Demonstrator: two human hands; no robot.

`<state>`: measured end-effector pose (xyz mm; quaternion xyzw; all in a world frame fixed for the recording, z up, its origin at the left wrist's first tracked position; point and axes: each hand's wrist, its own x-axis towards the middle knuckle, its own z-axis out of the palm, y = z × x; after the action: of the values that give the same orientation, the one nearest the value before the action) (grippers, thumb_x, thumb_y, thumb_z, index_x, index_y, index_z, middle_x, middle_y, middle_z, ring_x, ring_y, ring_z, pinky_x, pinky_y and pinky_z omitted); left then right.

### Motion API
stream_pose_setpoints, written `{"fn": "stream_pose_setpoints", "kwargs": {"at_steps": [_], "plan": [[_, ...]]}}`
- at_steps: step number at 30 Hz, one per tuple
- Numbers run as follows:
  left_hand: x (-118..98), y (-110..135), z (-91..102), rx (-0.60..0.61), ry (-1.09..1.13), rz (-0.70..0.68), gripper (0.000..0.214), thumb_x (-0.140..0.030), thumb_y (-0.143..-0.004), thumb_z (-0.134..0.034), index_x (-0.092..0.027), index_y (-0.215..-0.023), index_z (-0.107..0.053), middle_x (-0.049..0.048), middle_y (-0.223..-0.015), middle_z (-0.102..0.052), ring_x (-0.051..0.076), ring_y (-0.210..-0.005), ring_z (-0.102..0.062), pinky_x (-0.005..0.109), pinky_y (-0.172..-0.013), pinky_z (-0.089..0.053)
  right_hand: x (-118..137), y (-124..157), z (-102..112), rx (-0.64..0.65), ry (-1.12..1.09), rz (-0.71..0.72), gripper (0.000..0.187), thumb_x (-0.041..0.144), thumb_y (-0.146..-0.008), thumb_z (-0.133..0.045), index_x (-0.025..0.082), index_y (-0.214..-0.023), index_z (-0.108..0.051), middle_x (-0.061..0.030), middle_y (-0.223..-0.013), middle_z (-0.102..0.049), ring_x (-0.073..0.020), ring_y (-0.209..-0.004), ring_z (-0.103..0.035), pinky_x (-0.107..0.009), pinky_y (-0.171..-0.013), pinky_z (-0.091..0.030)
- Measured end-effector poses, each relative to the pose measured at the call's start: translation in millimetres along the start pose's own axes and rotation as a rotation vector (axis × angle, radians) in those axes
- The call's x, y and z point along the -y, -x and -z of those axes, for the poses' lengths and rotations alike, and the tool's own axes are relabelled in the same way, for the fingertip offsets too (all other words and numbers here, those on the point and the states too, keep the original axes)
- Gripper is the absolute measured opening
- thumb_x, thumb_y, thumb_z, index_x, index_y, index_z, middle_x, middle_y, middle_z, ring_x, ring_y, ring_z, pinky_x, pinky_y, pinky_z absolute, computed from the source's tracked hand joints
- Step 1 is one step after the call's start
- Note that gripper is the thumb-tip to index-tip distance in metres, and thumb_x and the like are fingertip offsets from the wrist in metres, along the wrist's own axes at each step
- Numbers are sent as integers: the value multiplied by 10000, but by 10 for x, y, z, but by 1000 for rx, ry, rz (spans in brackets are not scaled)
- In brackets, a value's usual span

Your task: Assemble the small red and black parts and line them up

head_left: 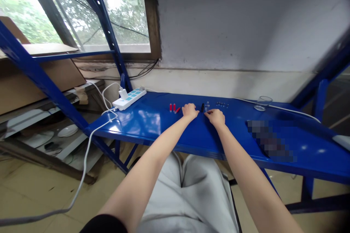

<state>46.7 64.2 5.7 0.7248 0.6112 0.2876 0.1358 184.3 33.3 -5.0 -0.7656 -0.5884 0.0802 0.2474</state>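
hands: the left hand point(190, 111) and the right hand point(216, 117) lie apart on the surface point(142, 118), palms down, fingertips turned toward each other across a narrow gap. neither shows anything held, though something tiny could be hidden under the fingers.

things: a small black piece point(202, 107) stands in the gap, nearest both hands, with a small clear piece point(207, 106) just beside it on the right hand's side. two red cylinders point(170, 107) stand beyond the left hand, and a red stick point(177, 110) lies just beside them. a row of small dark studs point(222, 104) sits beyond the right hand.

handling: all of these look light, small and stiff. a fingertip pinch on the sides would probably suit them best, and they may slide or roll on the glossy surface.

axis: the black piece and red cylinders seem upright, long axes vertical. the red stick lies slanted, pointing toward the left hand. the studs run along the surface.

rest: a white power strip point(129, 99) with a white cable point(82, 174), and a clear glass point(264, 102) near the wall.
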Motion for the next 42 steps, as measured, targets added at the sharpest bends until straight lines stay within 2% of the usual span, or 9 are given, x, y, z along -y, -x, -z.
{"fn": "stream_pose_setpoints", "kwargs": {"at_steps": [4, 8, 13, 17, 24, 31, 36, 38, 42], "plan": [[117, 29, 245, -17, -397, -167, 280, -124, -780, -534, -94, -1054, -579, 169, -1126, -557, 266, -1093, -477, 355, -890, -353, 35, 84, 34, -43, 64, -15, 322, 422, -766, -534, 168, -945, -618, -123, -898, -667, -263, -887, -610, -346, -740, -390], [192, 20, 354, 51, -633, -132, 339, -41, -829, -381, -42, -1134, -527, 208, -1126, -561, 254, -1062, -524, 329, -849, -370, 76, 174, 79, -183, 51, 49, 261, 406, -816, -463, 171, -900, -539, -95, -800, -647, -233, -782, -605, -331, -713, -357], [226, 7, 357, 161, -690, -144, 322, -6, -824, -375, -33, -1075, -575, 196, -982, -646, 228, -945, -609, 337, -867, -351, 92, 212, 81, -314, 2, 205, 187, 365, -833, -424, 189, -826, -488, -57, -736, -619, -191, -664, -565, -302, -663, -318], [238, 0, 338, 174, -694, -184, 299, -3, -816, -395, -73, -967, -644, 175, -972, -661, 214, -945, -612, 323, -866, -348, 65, 198, 51, -365, -28, 277, 210, 383, -834, -408, 188, -802, -479, -46, -685, -596, -174, -602, -532, -289, -621, -293], [239, -29, 303, 177, -684, -240, 312, -4, -814, -386, -61, -945, -664, 190, -956, -658, 230, -956, -601, 329, -858, -361, 48, 196, 45, -409, -55, 322, 256, 416, -839, -384, 188, -769, -477, -34, -630, -565, -155, -550, -490, -273, -578, -266], [155, 34, 338, 176, -607, -259, 279, 23, -761, -434, -36, -919, -657, 202, -967, -644, 245, -953, -599, 342, -865, -391, 71, 219, 57, -477, -94, 369, 303, 431, -859, -341, 191, -734, -478, -16, -564, -515, -145, -521, -469, -262, -560, -257], [78, 40, 392, 151, -521, -237, 285, 10, -731, -482, -66, -952, -644, 180, -1002, -640, 234, -947, -606, 316, -843, -428, 97, 254, 80, -528, -118, 428, 290, 395, -868, -351, 192, -709, -484, 11, -516, -464, -127, -482, -427, -258, -559, -259], [86, 1, 424, 124, -381, -210, 274, -10, -727, -504, -96, -942, -651, 158, -998, -650, 226, -938, -611, 305, -821, -448, 112, 273, 85, -554, -125, 476, 290, 386, -871, -360, 192, -695, -486, 18, -510, -452, -119, -470, -407, -258, -570, -274], [162, -65, 548, 17, 223, -115, 170, -71, -724, -568, -122, -845, -676, 112, -871, -684, 181, -810, -639, 287, -778, -481, 150, 314, 71, -585, -132, 616, 297, 371, -883, -372, 188, -685, -494, 20, -524, -462, -109, -472, -400, -262, -607, -301]]}}
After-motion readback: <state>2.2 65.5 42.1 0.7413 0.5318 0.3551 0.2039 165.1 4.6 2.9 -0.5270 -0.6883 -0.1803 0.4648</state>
